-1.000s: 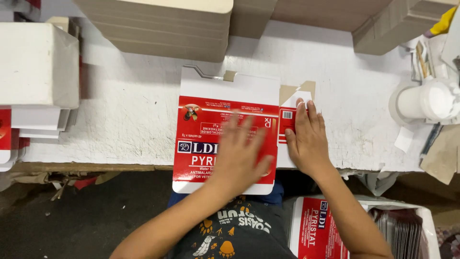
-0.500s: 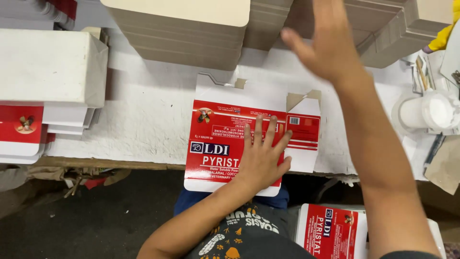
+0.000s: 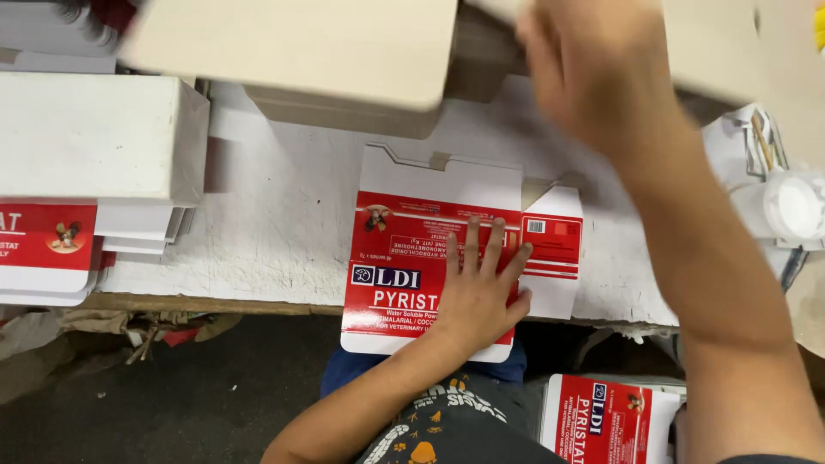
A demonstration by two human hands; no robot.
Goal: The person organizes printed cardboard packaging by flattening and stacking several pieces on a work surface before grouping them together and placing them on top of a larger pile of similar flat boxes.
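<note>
Since half a second ago, right hand point(image 3: 593, 77) has reached top centre, gripping a blurred brown sheet point(image 3: 730, 43); left hand point(image 3: 477, 292) lies open-palmed, pinning the flattened red-and-white carton point(image 3: 404, 258) at centre

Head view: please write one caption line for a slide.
Left hand flat on a red-and-white carton; right hand reaches to stacked cardboard.

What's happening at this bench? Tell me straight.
A person at a white worktable presses the left hand flat on a flattened red and white carton lying at the table's near edge. The right hand, blurred, is raised toward the stack of plain cardboard sheets at the back; whether it grips one cannot be told. More folded cartons sit stacked at the left.
</note>
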